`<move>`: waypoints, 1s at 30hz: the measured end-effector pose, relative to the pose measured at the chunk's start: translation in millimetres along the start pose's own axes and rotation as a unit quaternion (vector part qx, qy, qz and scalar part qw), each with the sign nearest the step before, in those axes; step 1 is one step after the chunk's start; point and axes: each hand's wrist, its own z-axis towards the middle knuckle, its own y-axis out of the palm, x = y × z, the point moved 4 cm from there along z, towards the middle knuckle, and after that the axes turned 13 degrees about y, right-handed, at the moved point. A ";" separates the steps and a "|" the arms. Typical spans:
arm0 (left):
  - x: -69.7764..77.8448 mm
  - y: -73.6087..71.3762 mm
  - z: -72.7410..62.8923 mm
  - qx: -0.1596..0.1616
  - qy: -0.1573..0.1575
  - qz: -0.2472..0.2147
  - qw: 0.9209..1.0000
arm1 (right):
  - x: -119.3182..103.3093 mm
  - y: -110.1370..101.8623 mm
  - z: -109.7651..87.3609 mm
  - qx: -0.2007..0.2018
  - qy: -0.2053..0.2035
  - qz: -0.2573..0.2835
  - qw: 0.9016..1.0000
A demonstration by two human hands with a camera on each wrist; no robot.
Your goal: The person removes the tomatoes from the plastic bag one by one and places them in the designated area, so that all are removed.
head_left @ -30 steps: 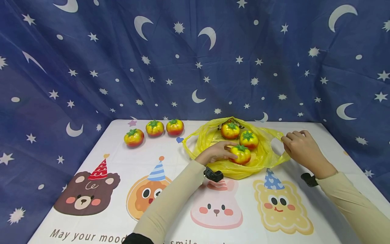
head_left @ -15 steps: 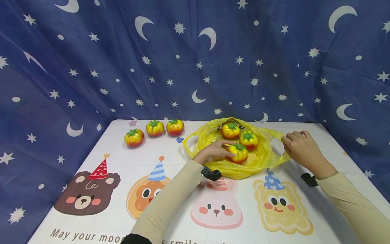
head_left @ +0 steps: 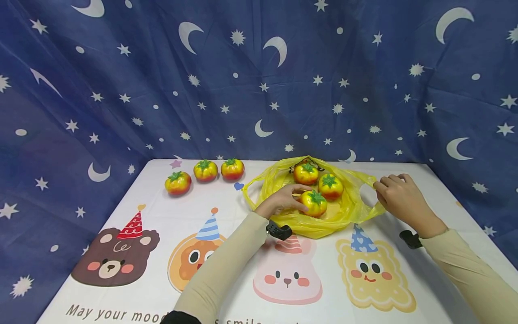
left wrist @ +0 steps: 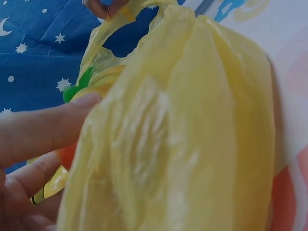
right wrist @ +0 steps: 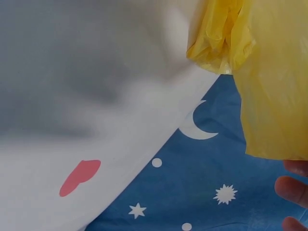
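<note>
A yellow plastic bag (head_left: 283, 220) lies spread on the table with its mouth facing up. Inside it are three red-and-yellow tomatoes with green tops. My left hand (head_left: 283, 200) reaches in over the bag's left side and holds the nearest tomato (head_left: 313, 204) between thumb and fingers. Behind that one sit a second tomato (head_left: 305, 173) and a third tomato (head_left: 331, 186). At the bag's right, my right hand (head_left: 398, 198) pinches one handle and draws it out sideways. The left wrist view shows the bag's side (left wrist: 192, 130) hiding most of the held tomato (left wrist: 67, 156).
Three more tomatoes stand at the back left: one tomato (head_left: 178, 183) in front, another tomato (head_left: 205, 170) behind, and a tomato (head_left: 232, 169) to its right. A white cloth (head_left: 141, 306) with cartoon prints covers the table. A blue star-patterned curtain (head_left: 226, 117) hangs right behind it.
The left hand has shifted slightly left and back, and the tomato in it has moved the same way, inside the bag. The right hand and bag handle have stayed put.
</note>
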 end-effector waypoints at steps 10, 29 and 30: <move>3.8 -2.8 -0.5 -0.027 0.044 0.097 0.994 | 0.6 0.1 -0.6 0.000 0.002 -0.006 1.000; 14.4 -4.2 2.3 -0.041 0.004 0.190 0.981 | 2.2 -0.6 -1.8 0.017 -0.008 0.000 1.000; 15.1 -4.1 2.3 -0.043 0.003 0.192 0.980 | 2.4 -0.5 -1.9 0.019 -0.010 0.001 1.000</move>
